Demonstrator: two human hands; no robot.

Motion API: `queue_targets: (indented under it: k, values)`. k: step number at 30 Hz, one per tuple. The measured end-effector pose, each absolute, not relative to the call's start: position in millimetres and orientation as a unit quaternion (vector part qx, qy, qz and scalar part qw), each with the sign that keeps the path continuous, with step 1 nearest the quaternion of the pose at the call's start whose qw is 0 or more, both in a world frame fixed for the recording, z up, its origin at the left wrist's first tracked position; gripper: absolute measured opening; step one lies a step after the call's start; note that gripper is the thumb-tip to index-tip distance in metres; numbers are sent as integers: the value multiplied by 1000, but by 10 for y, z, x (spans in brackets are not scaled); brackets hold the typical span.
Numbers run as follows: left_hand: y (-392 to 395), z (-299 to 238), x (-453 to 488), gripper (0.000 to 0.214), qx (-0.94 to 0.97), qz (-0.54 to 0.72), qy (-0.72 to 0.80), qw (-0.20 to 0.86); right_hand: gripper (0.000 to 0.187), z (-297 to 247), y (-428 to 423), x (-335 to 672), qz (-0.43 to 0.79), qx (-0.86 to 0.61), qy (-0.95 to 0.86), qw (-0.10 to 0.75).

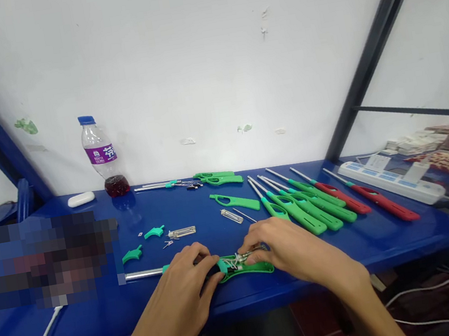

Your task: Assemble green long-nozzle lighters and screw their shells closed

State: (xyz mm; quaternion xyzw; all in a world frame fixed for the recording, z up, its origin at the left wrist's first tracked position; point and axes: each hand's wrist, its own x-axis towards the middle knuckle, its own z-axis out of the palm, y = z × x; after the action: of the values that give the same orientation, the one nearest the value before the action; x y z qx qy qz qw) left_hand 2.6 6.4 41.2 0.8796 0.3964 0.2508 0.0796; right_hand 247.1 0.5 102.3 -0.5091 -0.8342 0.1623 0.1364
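An opened lighter (262, 268) is found near the front edge of the blue table (196, 207), its metal tube (143, 274) pointing left and its green handle lying to the right. By the left hand (193, 273), thumb and fingers are closed on the lighter around the teal trigger (223, 266), presumably so that the handle is steadied and the inner parts are kept from slipping out. By the right hand (278, 242), a small metal fitting (245, 255) is pinched over the handle; the part beneath those fingers is hidden. The hollow side is turned upward, apparently to give access to the inside.

In that handle, thin wires (230, 261) are contained. Two clear fuel tanks (182, 232) are laid behind the hands, seemingly within easy reach; whether fluid is held in them cannot be told. In the capped bottle (102, 154) near the wall, a little dark red liquid is held at the bottom. Green lighters (311, 222) and red lighters (388, 205) are ranged side by side at the right, probably so that closed units are kept apart from loose parts.
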Motion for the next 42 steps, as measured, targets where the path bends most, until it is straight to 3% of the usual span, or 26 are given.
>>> queue_targets:
  k: [6,35,42]
  values:
    - [34,487,57,24,889,232,391,50,17,1015,-2,2451,170,-516,-826,150]
    - [39,559,89,20,881,210,413,96,21,918,63,2450,168,-536,-817,128]
    - [46,547,66,20,879,225,409,99,23,957,84,2551,109,-543,-810,195]
